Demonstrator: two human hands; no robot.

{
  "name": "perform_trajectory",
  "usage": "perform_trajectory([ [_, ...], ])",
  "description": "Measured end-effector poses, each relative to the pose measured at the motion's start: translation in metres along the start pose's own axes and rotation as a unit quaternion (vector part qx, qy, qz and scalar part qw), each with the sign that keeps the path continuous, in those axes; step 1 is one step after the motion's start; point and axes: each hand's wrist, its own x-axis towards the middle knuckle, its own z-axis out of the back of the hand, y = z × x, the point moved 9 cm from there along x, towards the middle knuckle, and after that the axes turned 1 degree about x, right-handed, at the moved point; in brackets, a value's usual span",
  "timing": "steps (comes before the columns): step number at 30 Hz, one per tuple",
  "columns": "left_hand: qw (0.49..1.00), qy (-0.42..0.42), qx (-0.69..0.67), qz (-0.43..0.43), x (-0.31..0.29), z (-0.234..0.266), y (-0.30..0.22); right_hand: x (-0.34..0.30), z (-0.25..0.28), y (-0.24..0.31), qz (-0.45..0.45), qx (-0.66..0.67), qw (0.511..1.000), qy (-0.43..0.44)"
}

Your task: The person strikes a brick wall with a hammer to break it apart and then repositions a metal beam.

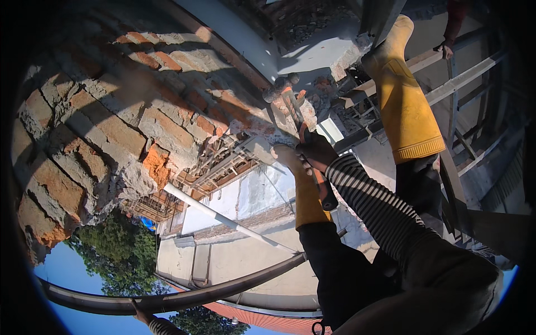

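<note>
Orange-and-black hammer [295,111], slanted, gripped mid-handle, long dark beam [184,301], lower left

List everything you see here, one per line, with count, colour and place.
Hammer: 1, dark head, orange-and-black handle, centre
Brick wall: 1, orange and grey, upper left
Pipe: 1, white, left of centre
Slats: many, brown, left of centre
Pale walls: several, white and cream, below centre
Rail: 1, dark, lower left
Trees: at least 2, green, lower left
Roof: 1, reddish, bottom
Beams: several, grey, right
Co-worker's hand: 1, dark red sleeve, upper right
Boots: 2, yellow, centre and upper right
Trousers: 1 pair, dark, lower centre to right
Striped sleeves: 2, dark and pale, centre right and bottom left
Right hand: 1, dark, centre, gripping the hammer
Left hand: 1, bottom left, at the rail
</note>
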Motion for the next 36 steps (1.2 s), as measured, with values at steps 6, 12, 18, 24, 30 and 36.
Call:
perform_trajectory([
  [6, 1.000, -0.006, -0.010, -0.027, 0.001, 0.010, -0.005, 0.001, 0.018, 0.031, 0.115, 0.266, 0.930, -0.226],
  [12, 1.000, 0.000, -0.001, -0.026, -0.011, -0.002, -0.018, 0.031, -0.046, -0.019, -0.004, -0.167, 0.984, 0.067],
  [18, 0.998, 0.050, 0.011, -0.030, -0.051, -0.007, -0.031, -0.025, 0.034, 0.031, 0.007, 0.192, 0.969, -0.158],
  [24, 0.999, -0.013, 0.019, -0.024, 0.005, 0.001, -0.008, 0.026, -0.045, -0.006, 0.047, 0.038, 0.991, -0.121],
  [30, 0.998, 0.056, -0.003, 0.009, 0.013, -0.014, 0.004, -0.005, -0.028, -0.028, -0.076, -0.039, 0.996, 0.019],
  [36, 0.993, 0.050, -0.073, -0.072, -0.023, -0.028, -0.009, 0.029, 0.024, 0.016, 0.078, 0.225, 0.945, -0.225],
])
